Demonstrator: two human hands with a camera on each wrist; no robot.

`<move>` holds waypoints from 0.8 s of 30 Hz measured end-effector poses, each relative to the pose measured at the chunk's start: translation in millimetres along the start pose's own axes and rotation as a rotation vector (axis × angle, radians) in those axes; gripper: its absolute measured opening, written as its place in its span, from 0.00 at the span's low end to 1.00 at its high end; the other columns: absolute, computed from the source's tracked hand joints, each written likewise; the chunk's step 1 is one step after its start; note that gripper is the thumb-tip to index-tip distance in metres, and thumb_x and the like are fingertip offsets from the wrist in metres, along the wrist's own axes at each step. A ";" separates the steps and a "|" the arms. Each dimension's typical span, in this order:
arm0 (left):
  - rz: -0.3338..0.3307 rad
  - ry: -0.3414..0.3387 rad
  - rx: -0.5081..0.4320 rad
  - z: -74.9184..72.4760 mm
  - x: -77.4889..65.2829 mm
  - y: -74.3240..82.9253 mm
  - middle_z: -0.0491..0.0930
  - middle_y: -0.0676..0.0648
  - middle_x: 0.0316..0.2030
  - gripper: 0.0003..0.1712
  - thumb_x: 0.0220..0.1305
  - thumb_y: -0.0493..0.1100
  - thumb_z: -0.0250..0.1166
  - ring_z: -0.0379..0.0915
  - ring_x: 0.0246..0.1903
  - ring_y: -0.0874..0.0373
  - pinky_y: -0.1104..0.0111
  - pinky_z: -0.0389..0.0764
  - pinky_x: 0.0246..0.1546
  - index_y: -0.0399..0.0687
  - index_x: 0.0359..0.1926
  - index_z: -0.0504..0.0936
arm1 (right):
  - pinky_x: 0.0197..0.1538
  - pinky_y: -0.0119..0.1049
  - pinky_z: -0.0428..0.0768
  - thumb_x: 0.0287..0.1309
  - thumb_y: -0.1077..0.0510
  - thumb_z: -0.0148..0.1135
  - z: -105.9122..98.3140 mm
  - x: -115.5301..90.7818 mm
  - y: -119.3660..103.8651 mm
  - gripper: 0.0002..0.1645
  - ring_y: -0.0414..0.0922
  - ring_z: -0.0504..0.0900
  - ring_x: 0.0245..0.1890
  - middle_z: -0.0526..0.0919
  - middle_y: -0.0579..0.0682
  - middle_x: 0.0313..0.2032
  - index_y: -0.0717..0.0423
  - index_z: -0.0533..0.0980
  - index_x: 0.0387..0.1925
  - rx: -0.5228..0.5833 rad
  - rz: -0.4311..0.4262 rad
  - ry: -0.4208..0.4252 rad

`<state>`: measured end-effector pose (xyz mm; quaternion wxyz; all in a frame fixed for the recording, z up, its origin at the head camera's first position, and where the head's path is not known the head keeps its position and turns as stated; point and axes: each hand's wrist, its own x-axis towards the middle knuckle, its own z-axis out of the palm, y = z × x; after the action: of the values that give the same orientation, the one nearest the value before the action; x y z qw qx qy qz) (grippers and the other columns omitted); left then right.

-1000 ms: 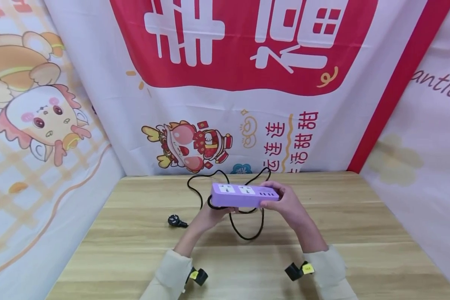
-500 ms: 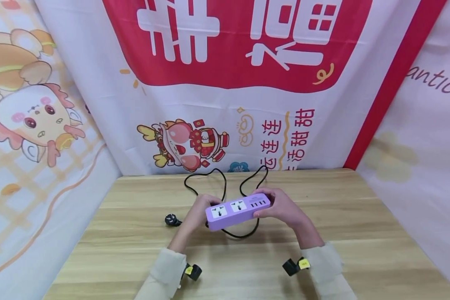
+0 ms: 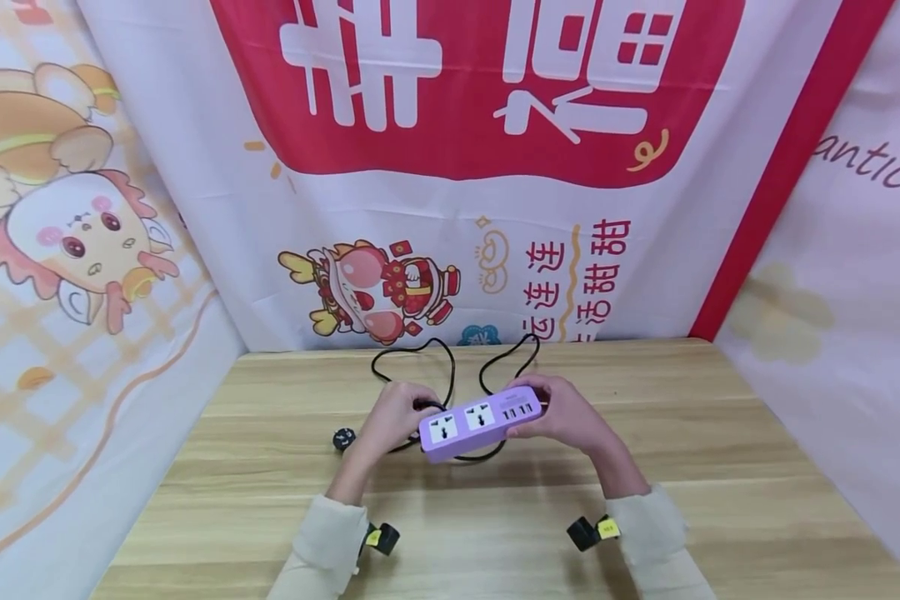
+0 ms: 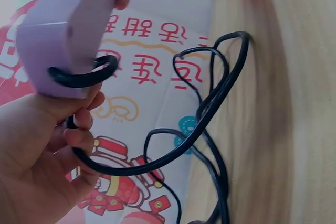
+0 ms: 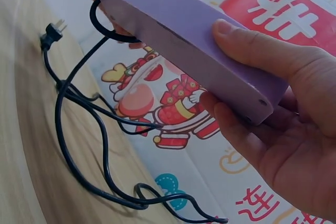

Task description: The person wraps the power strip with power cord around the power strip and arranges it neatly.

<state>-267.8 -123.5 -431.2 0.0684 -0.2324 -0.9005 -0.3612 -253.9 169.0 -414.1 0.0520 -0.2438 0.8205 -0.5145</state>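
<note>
Gripped at the USB-port end by the right hand (image 3: 562,414), above the wooden table (image 3: 495,525) — purple power strip (image 3: 474,428). Held in the curled left hand (image 3: 392,414), near the opposite end — black cable (image 4: 131,171), with plug (image 3: 342,439) on the wood just left of that hand.

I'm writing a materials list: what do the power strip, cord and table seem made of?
Power strip: probably hard plastic, smooth and satiny, judging by its even lilac colour and rounded corners.
Cord: likely rubber or soft plastic outside, slightly glossy; it bends in smooth black loops.
Table: wood or printed laminate, with a soft sheen; grain streaks show but don't settle which.
</note>
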 end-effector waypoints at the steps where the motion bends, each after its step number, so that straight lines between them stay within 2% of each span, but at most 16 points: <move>1: 0.015 -0.007 0.006 -1.0 -0.5 -0.8 0.88 0.49 0.33 0.03 0.62 0.38 0.69 0.80 0.34 0.63 0.67 0.80 0.39 0.45 0.35 0.89 | 0.52 0.41 0.80 0.40 0.51 0.83 0.5 -0.1 0.6 0.35 0.48 0.81 0.48 0.84 0.50 0.49 0.50 0.79 0.53 -0.004 0.005 0.007; 4: 0.049 -0.012 0.024 -4.2 -2.2 -1.8 0.88 0.49 0.37 0.05 0.66 0.38 0.66 0.81 0.38 0.62 0.64 0.82 0.43 0.46 0.39 0.88 | 0.53 0.43 0.80 0.40 0.50 0.83 1.9 -0.1 3.3 0.35 0.47 0.81 0.48 0.84 0.48 0.48 0.49 0.79 0.53 -0.028 0.020 0.039; 7: 0.059 0.008 0.047 -6.7 -3.1 3.0 0.87 0.51 0.37 0.05 0.67 0.38 0.65 0.81 0.38 0.61 0.62 0.82 0.43 0.46 0.40 0.87 | 0.53 0.43 0.79 0.38 0.48 0.84 4.7 1.3 5.7 0.36 0.46 0.82 0.47 0.84 0.46 0.47 0.46 0.79 0.52 -0.080 0.037 0.086; 11: 0.054 0.061 0.085 -6.9 -3.3 13.5 0.87 0.49 0.36 0.05 0.66 0.39 0.67 0.80 0.36 0.60 0.62 0.83 0.42 0.45 0.39 0.87 | 0.50 0.43 0.82 0.36 0.52 0.85 10.9 3.3 7.0 0.37 0.47 0.83 0.46 0.85 0.49 0.47 0.48 0.80 0.52 -0.161 0.038 0.167; 16: 0.040 0.144 0.108 -4.9 -2.3 19.1 0.87 0.47 0.35 0.07 0.66 0.39 0.67 0.79 0.33 0.61 0.66 0.82 0.37 0.43 0.42 0.87 | 0.49 0.45 0.82 0.35 0.57 0.85 16.7 4.4 8.0 0.40 0.51 0.82 0.48 0.83 0.54 0.51 0.52 0.79 0.55 -0.265 0.039 0.291; 19: 0.019 0.191 0.070 -4.7 -1.8 19.9 0.87 0.46 0.33 0.08 0.65 0.38 0.67 0.78 0.30 0.62 0.70 0.81 0.32 0.41 0.43 0.87 | 0.50 0.46 0.83 0.35 0.56 0.85 17.8 6.3 8.4 0.41 0.52 0.83 0.48 0.83 0.55 0.51 0.54 0.78 0.57 -0.270 0.039 0.335; 24: 0.005 0.233 -0.093 -5.2 -2.9 22.3 0.87 0.43 0.33 0.10 0.64 0.35 0.66 0.81 0.28 0.59 0.74 0.82 0.30 0.38 0.46 0.86 | 0.52 0.48 0.85 0.36 0.56 0.85 18.0 10.7 8.2 0.41 0.53 0.85 0.49 0.85 0.57 0.51 0.56 0.78 0.56 -0.258 0.006 0.387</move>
<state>-255.0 -114.0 -414.5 0.1623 -0.1939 -0.8681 -0.4271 -260.1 152.3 -427.8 -0.1365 -0.1427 0.8749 -0.4423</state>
